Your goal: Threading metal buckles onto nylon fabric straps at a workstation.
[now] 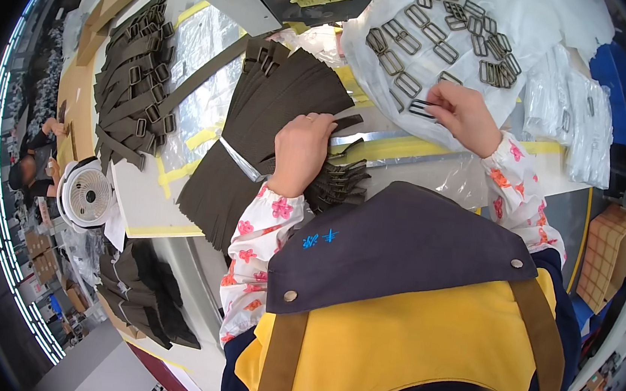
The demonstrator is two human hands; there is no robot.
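Head view, from where I stand: right hand pinches a dark metal buckle by one edge, over white plastic beside loose buckles. Left hand curls at the strap bundle on the bench, seemingly gripping a strap end that pokes out past the fingers. Buckle looks light, rigid, maybe slippery; best held by an outer bar, slots clear. Strap looks like soft, tough webbing; pinch flat near its tip.
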